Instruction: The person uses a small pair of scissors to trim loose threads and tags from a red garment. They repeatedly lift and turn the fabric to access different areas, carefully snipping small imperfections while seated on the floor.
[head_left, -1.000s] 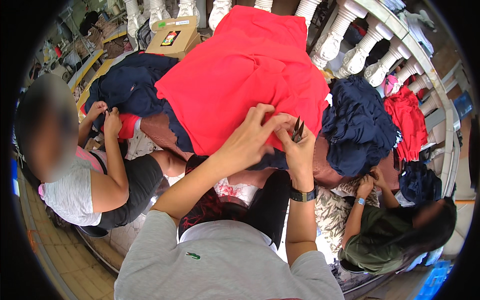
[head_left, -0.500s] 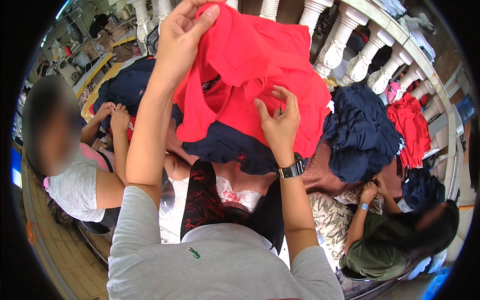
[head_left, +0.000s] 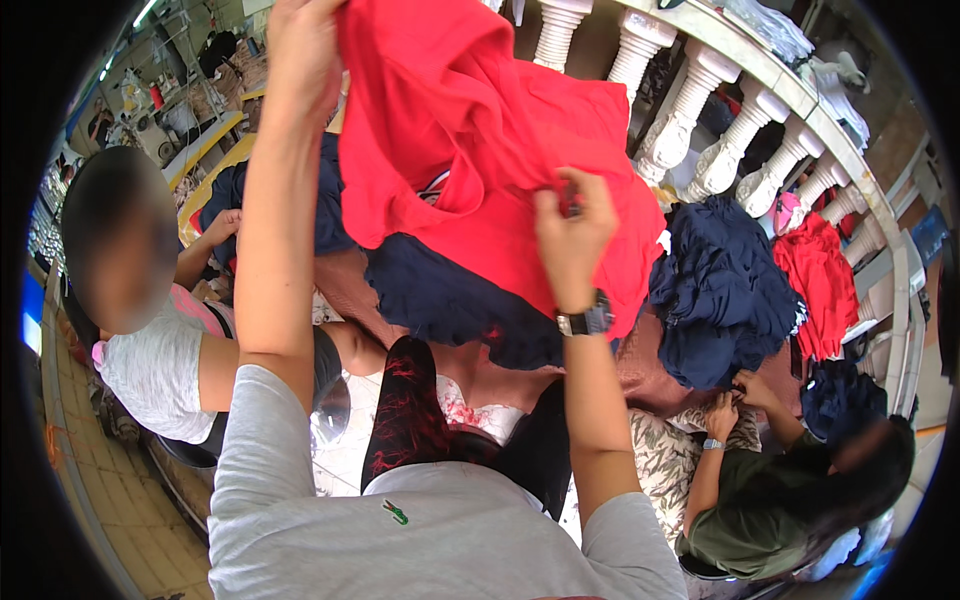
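My left hand (head_left: 303, 60) is raised at the top left, closed on the edge of a red knit garment (head_left: 510, 130). The cloth hangs from it and spreads rightward over a navy garment pile (head_left: 450, 300). An opening in the red fabric shows a bit of dark and white label inside. My right hand (head_left: 578, 235), slightly blurred, is in front of the red cloth with its fingers curled around a small dark object (head_left: 571, 205), too small to name. Whether these fingers also grip the cloth cannot be made out. A dark watch is on my right wrist.
To the right lie a navy cloth pile (head_left: 722, 285) and a red cloth pile (head_left: 818, 285). White balusters (head_left: 690, 110) stand behind them. One co-worker (head_left: 165, 370) sits at my left, another (head_left: 780, 490) at my right. Brown cloth (head_left: 650, 370) covers the work surface.
My left hand has moved up and to the left, drawing the red garment with it. My right hand has curled and turned, moving slightly right.
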